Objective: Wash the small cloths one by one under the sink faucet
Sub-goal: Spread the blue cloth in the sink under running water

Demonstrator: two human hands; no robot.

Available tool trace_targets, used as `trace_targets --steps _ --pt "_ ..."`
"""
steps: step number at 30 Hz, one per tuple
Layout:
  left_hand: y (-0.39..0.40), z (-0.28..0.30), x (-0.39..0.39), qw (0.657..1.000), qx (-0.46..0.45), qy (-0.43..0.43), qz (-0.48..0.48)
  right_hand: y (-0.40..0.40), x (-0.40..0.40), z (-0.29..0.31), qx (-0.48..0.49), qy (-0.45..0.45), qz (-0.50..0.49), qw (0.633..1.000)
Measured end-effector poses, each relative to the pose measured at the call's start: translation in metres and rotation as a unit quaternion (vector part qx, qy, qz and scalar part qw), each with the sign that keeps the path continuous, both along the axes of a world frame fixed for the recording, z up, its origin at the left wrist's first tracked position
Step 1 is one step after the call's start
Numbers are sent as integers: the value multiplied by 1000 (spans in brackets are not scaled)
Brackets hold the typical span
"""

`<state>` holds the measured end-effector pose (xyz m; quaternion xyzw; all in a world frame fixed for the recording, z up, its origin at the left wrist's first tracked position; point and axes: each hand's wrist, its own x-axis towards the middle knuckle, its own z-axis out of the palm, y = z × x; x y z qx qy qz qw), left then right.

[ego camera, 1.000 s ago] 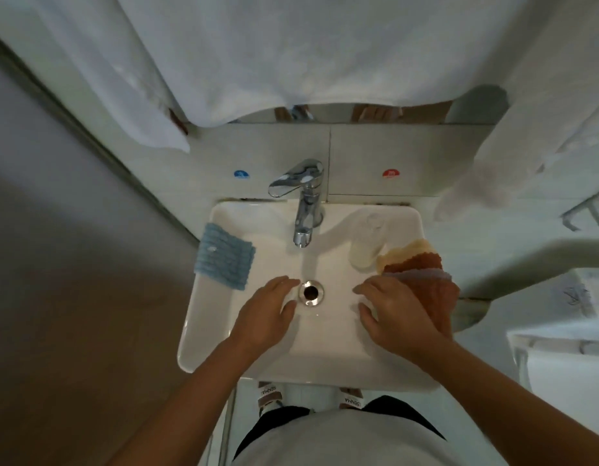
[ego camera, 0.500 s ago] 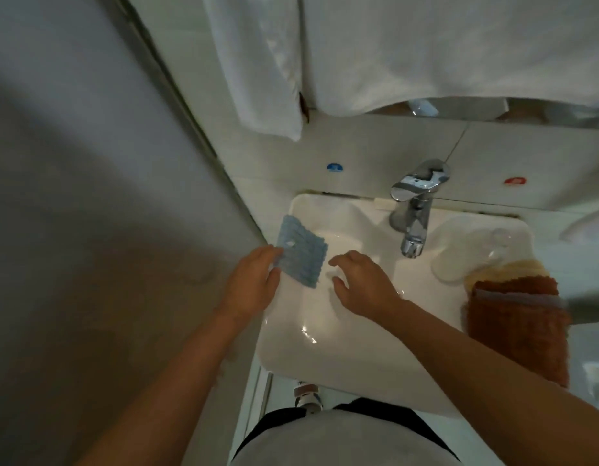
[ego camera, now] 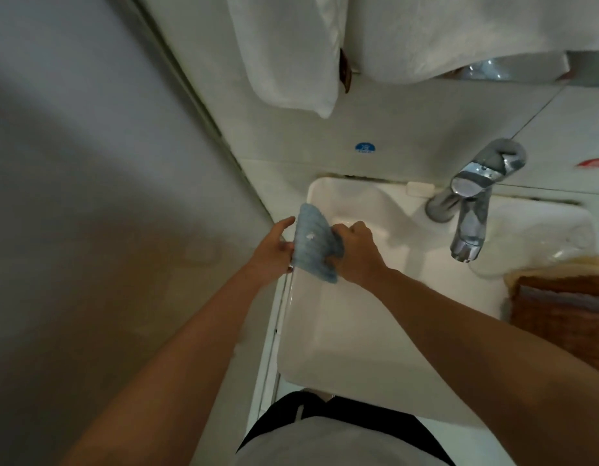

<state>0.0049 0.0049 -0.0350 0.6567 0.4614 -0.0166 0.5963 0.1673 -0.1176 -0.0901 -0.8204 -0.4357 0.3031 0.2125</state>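
1. A grey wall (ego camera: 89, 163) fills the left side; a white towel (ego camera: 291, 52) hangs above.
2. The left hand (ego camera: 274, 252) pinches the left edge of the blue cloth (ego camera: 313, 243), thumb raised; the cloth is held up over the sink's left rim, bowed between both hands.
3. The right hand (ego camera: 355, 253) grips the cloth's right side, fingers curled round it.
4. The white sink (ego camera: 358, 331) lies below; a blue sticker (ego camera: 365, 148) marks the wall tile behind.
5. The chrome faucet (ego camera: 472, 210) stands well right of the cloth; no water visibly runs.
6. A pile of brown and tan cloths (ego camera: 560, 314) rests on the sink's right rim.
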Motion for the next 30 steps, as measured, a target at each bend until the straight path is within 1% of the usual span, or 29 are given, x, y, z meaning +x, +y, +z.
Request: trace_targets --steps 1,3,5,6,8,10,12,15,17,18,21,23,26,27,29,30 --pt "0 2 0 1000 -12 -15 18 -1 0 -2 8 -17 6 1000" --pt "-1 -1 -2 999 1 -31 38 -1 -2 -4 24 -47 18 998" --pt "-2 -3 -6 998 5 -28 51 -3 -4 -4 36 -49 11 998" --pt "-3 -3 -7 998 -11 -27 62 -4 -5 -2 43 -29 -3 999" --pt "-3 0 -7 995 -40 -28 83 -11 -6 4 72 39 -48 995" --pt "-3 5 -7 994 -58 -29 84 -21 -8 13 91 95 -92 987" --pt "-3 12 -10 997 -42 -21 58 -31 -8 21 105 145 -138 974" --pt "-7 21 -15 1000 -6 -21 22 -45 -6 36 141 228 -218 938" --pt "-13 25 -20 999 13 -33 19 -57 -5 46 159 278 -249 914" --pt "-15 26 -23 998 36 -44 24 -64 -5 50 164 289 -251 909" --pt "-25 31 -29 987 129 -89 32 -88 -4 61 179 289 -232 911" --pt "-37 36 -27 981 153 -117 8 -106 -2 66 189 278 -226 914" --pt "-67 32 -15 974 194 -118 -25 -138 6 67 176 236 -212 932" --pt "-79 26 -10 973 197 -112 -38 -150 10 65 168 231 -210 935" --pt "-106 10 2 982 158 -88 -58 -175 19 59 144 212 -212 943" --pt "-119 2 8 983 154 -72 -71 -186 25 54 128 197 -214 948"
